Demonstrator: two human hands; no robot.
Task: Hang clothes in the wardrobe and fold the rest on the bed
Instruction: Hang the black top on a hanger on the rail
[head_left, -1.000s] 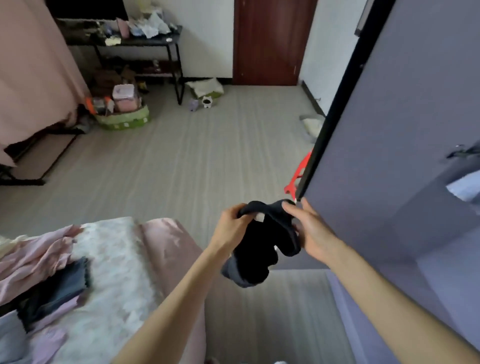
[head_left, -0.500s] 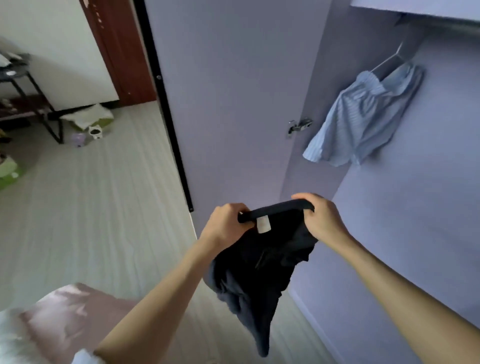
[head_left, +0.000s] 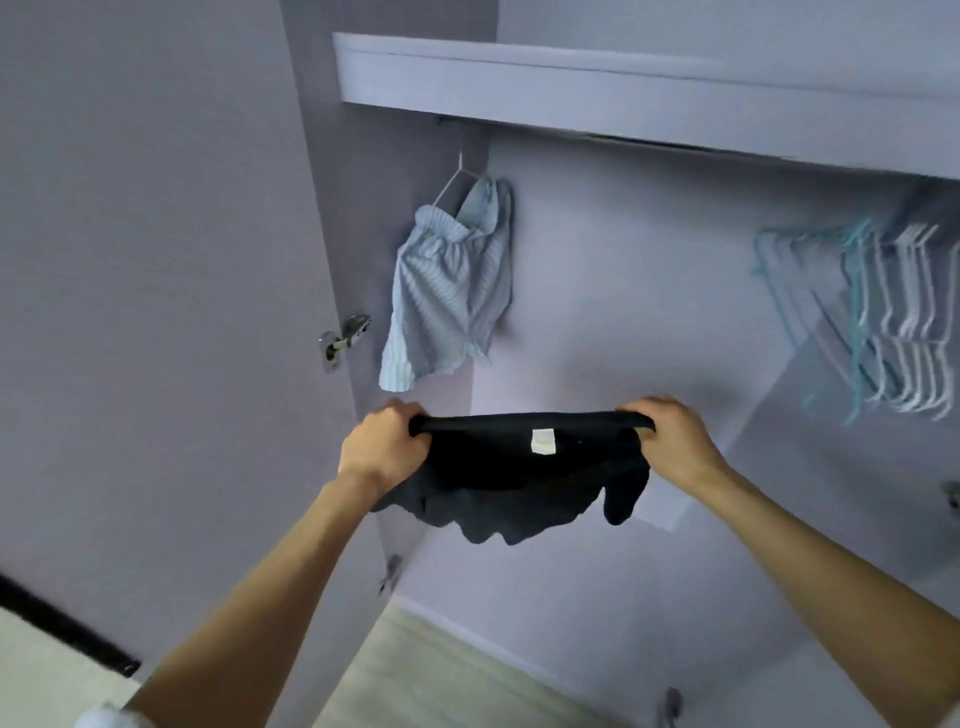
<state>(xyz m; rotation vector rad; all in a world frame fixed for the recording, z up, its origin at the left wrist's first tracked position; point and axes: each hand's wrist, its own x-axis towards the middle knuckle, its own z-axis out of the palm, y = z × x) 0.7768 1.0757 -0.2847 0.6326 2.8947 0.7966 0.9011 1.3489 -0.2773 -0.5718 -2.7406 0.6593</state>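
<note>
I hold a black garment (head_left: 519, 483) stretched wide by its waistband in front of the open lilac wardrobe (head_left: 623, 312). My left hand (head_left: 382, 447) grips the band's left end and my right hand (head_left: 670, 441) grips its right end. A small white label shows inside the band, and the fabric hangs loose below. Above and to the left, a pale blue striped garment (head_left: 449, 291) hangs on a white hanger from the rail.
Several empty white and teal hangers (head_left: 883, 322) hang bunched at the right of the rail, under a shelf (head_left: 623, 88). The open wardrobe door (head_left: 156, 312) stands at the left with a metal hinge (head_left: 345, 335). Light floor shows below.
My view has swung from the bed and floor up into the wardrobe. My hands have moved apart, and the black garment is now stretched wide and raised.
</note>
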